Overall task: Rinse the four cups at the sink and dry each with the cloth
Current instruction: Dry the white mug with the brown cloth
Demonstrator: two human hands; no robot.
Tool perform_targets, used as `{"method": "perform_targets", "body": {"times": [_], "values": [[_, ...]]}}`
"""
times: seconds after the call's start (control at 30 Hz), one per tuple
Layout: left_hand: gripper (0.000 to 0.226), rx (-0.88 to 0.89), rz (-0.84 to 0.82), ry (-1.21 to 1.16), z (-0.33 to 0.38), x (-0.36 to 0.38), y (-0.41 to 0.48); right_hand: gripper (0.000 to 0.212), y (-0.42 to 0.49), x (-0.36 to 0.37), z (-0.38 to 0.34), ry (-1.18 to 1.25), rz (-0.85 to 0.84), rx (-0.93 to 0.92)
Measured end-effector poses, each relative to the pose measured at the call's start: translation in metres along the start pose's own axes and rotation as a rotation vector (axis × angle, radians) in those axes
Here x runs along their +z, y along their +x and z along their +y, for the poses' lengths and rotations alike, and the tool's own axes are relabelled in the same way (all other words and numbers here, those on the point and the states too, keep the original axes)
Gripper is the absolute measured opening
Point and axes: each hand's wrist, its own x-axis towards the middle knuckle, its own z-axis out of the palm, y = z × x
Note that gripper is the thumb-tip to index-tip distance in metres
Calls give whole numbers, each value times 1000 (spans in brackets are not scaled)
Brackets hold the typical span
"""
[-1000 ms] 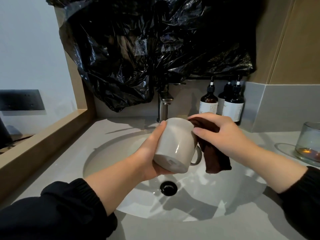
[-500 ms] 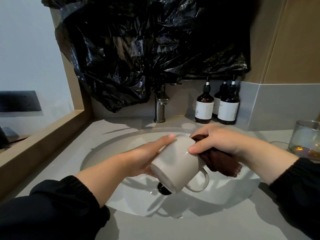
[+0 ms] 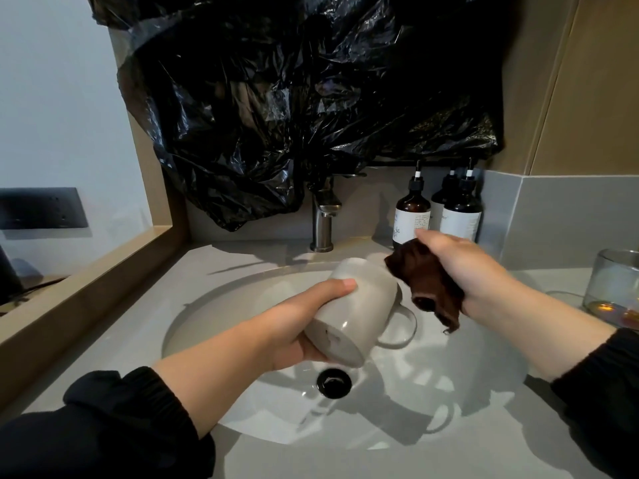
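The left hand [image 3: 301, 330] grips the cup [image 3: 366, 299] round its body, tilted with its base towards the person, over the middle of the sink [image 3: 466, 392]. The right hand [image 3: 477, 271] clutches the bunched cloth [image 3: 427, 281] just beside the cup's mouth; whether they touch is unclear. A wet glazed cup in a one-handed hold may slip when the cloth pushes in, and chip on the sink.

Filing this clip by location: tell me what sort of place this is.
Probably a bathroom vanity, perhaps in a hotel: a round basin set into a grey counter, a steel tap behind it, and matching amber pump bottles against the wall. Black plastic sheeting hangs above.
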Motion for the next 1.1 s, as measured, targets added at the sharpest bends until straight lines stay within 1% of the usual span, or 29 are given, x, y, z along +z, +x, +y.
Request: {"method": "perform_targets", "body": {"times": [0.03,0.07,0.1,0.2,0.23,0.33,0.4,0.47,0.5,0.53,0.6,0.63,0.67,0.73,0.8,0.83,0.93,1.0,1.03,1.07,1.1], "values": [[65,9,28,-33,0,1,0,23,1,2,1,7,67,-32],[65,21,54,-51,-1,2,1,20,0,5,5,-51,99,-99],[65,31,76,-60,-1,3,1,18,-3,9,11,-166,106,-205],[62,46,117,-68,-2,5,-1,16,-17,24,33,-647,35,-658],[58,56,127,-72,-2,5,-2,16,-19,26,38,-751,30,-789],[40,82,133,-92,-1,6,-3,16,-23,26,39,-887,60,-1111],[32,96,130,-103,-1,8,-3,14,-30,27,42,-939,-25,-1315],[31,103,132,-104,0,10,-3,11,-34,31,45,-982,-102,-1436],[32,105,141,-117,0,10,-3,11,-33,33,45,-988,-91,-1439],[32,106,156,-137,0,10,-4,12,-28,33,42,-970,-40,-1396],[32,106,194,-184,1,10,-3,15,-17,32,34,-881,107,-1230],[33,108,210,-200,2,11,-3,16,-14,32,31,-857,152,-1168],[34,114,219,-210,2,11,-4,16,-14,32,31,-866,166,-1160],[38,130,229,-236,2,11,-4,16,-20,34,37,-946,110,-1261],[42,134,228,-256,2,8,-4,13,-29,36,41,-1008,-12,-1387],[42,139,223,-260,1,7,-4,10,-32,36,41,-1021,-52,-1425],[43,150,203,-285,2,7,-6,8,-33,32,38,-1009,-101,-1489],[49,170,210,-303,4,6,-6,7,-29,29,35,-1027,-93,-1494],[55,190,216,-301,5,6,-7,8,-25,27,31,-1033,-48,-1470],[62,208,217,-285,7,6,-7,9,-20,24,26,-1024,17,-1411],[67,221,220,-268,8,4,-6,11,-16,21,21,-985,77,-1304]]}}
